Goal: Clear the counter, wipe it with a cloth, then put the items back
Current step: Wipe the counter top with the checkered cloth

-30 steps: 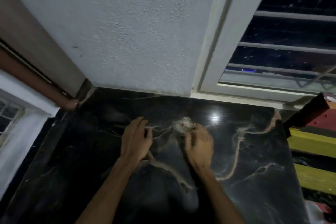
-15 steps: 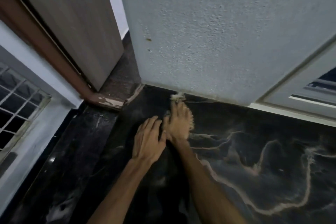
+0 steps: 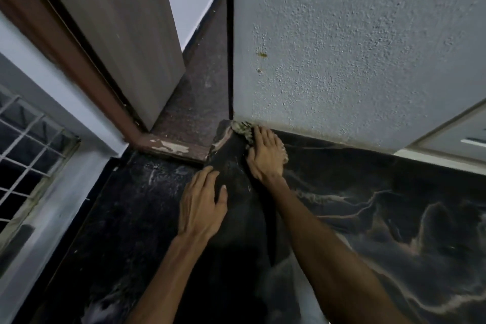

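The counter (image 3: 368, 218) is black marble with pale veins. My right hand (image 3: 265, 155) lies flat on a pale, crumpled cloth (image 3: 243, 129) and presses it into the counter's far left corner, right against the textured wall. Most of the cloth is hidden under my fingers; only its frayed edge shows beyond my fingertips and beside my little finger. My left hand (image 3: 201, 205) rests flat on the counter with its fingers spread, a little nearer to me and to the left, holding nothing.
A grey textured wall (image 3: 355, 47) runs along the counter's back edge. A door (image 3: 118, 21) with a brown frame (image 3: 65, 47) stands at the left behind a dusty lower ledge (image 3: 126, 205). A barred window (image 3: 23, 144) is at far left, a window frame (image 3: 447, 134) at right.
My right hand has slid the cloth leftward along the wall into the counter's corner. My left hand followed to the left. The view turned left, so the right window is mostly out of sight.
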